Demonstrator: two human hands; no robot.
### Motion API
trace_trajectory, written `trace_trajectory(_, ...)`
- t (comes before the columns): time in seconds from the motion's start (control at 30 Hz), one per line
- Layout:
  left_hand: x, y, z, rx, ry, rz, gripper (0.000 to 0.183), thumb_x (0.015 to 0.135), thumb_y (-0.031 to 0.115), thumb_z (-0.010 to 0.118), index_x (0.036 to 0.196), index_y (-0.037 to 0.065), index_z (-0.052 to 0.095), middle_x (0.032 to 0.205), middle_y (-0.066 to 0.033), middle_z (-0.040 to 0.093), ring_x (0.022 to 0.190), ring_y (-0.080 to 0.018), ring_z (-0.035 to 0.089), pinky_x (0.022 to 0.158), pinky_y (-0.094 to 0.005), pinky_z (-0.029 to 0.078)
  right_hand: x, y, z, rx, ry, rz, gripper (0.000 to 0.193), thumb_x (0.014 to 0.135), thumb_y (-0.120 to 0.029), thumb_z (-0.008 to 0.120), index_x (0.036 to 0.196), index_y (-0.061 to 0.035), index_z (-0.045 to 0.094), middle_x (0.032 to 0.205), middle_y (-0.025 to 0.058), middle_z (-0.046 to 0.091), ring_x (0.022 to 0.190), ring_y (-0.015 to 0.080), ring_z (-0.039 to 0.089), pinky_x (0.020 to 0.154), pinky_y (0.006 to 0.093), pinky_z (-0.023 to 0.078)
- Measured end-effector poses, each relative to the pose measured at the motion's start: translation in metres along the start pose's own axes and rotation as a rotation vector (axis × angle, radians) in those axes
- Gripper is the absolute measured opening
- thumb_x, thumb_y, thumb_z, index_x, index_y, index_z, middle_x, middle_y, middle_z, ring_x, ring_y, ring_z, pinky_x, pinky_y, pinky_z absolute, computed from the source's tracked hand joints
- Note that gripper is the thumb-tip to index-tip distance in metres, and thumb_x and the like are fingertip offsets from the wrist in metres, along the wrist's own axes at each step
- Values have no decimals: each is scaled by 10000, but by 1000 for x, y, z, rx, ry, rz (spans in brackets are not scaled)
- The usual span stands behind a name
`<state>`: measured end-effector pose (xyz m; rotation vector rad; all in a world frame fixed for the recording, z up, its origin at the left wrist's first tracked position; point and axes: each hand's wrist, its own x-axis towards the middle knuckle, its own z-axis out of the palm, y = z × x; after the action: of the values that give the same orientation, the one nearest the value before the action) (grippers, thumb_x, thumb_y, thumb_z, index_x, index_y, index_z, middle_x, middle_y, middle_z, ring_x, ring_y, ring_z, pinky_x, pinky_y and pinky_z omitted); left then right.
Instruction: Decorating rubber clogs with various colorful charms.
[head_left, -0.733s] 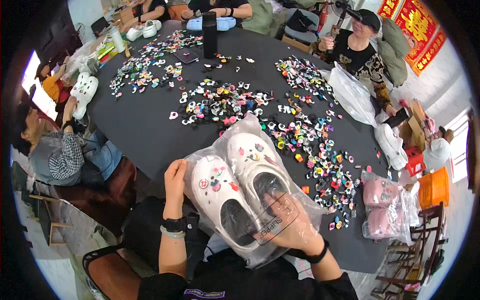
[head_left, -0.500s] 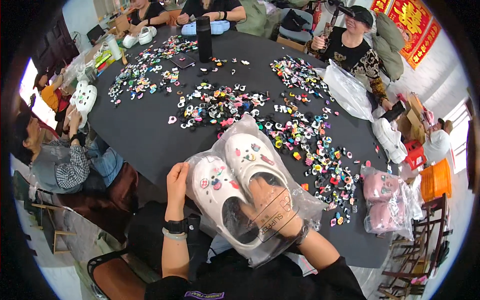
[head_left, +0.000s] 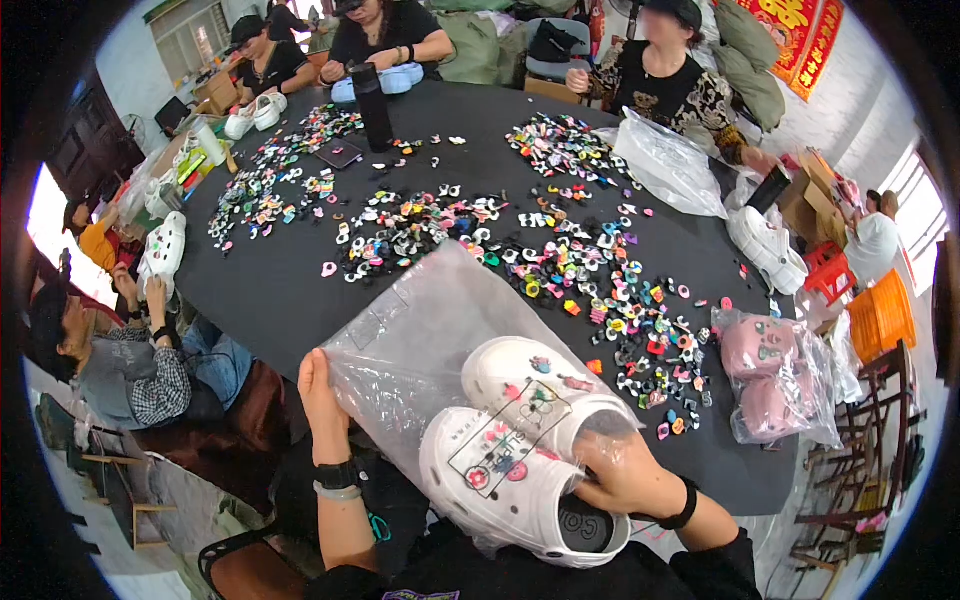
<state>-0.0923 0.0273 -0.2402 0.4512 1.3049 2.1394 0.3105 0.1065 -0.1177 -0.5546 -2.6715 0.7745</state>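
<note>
A pair of white clogs with colourful charms lies partly inside a clear plastic bag point(head_left: 405, 340), toes inside it. The far clog point(head_left: 488, 362) sits beside the near clog point(head_left: 542, 518), whose heel strap and dark insole show outside the bag. My right hand point(head_left: 632, 478) is closed on the clogs at their foot openings; its fingertips are partly hidden. At the bag's left corner, my left hand point(head_left: 325, 400) pinches the film, its thumb hidden. Dark printing on the bag lies over the clogs' uppers.
Heaps of small shoe charms point(head_left: 420, 230) cover the middle of the dark table point(head_left: 270, 300). Bagged pink clogs point(head_left: 765, 385) rest at the right edge, near a white clog point(head_left: 765, 250). A black bottle point(head_left: 372, 108) stands farther back. Several people sit around the table.
The clogs have slid toward me and right, partly out of the bag, with my right hand. My left hand has moved left and down, stretching the bag. My view has shifted slightly.
</note>
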Motion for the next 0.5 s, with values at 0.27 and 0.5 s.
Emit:
trace_trajectory(0.27, 37, 33, 2, 9, -16, 137, 155, 990, 158, 517, 1079, 47, 577, 1045, -37, 609, 996, -145, 560, 918, -305, 433, -19, 4, -6, -251, -65, -170, 411, 696, -240, 714, 1048, -83, 570, 765, 54, 570, 596, 234, 630, 549, 357, 497)
trace_trajectory(0.5, 64, 92, -109, -200, -12, -68, 385, 1002, 231, 454, 1282, -21, 532, 1289, -136, 582, 1192, -269, 536, 1048, -433, 404, -41, 15, -16, -131, -51, -22, 392, 689, -223, 715, 1012, -61, 562, 785, 76, 575, 619, 271, 629, 551, 392, 497)
